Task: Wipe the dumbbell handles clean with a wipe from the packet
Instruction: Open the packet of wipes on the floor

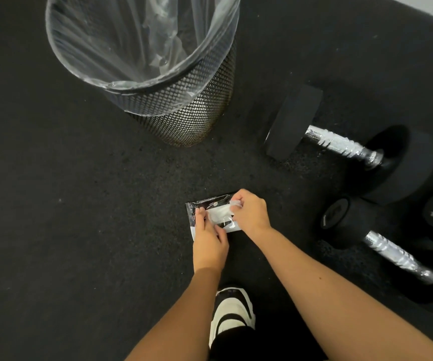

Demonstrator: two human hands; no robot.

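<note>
My left hand (210, 243) holds the wipe packet (205, 204) steady on the floor; my right hand (249, 213) pinches a wipe (219, 213) at the opening. Next I should pull it free, then reach the dumbbell handles (340, 145) to the right.

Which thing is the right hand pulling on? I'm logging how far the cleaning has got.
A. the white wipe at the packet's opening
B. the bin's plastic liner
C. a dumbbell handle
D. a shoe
A: the right hand pinches the white wipe at the opening of the packet, which the left hand holds, while both dumbbells lie untouched to the right.
</note>
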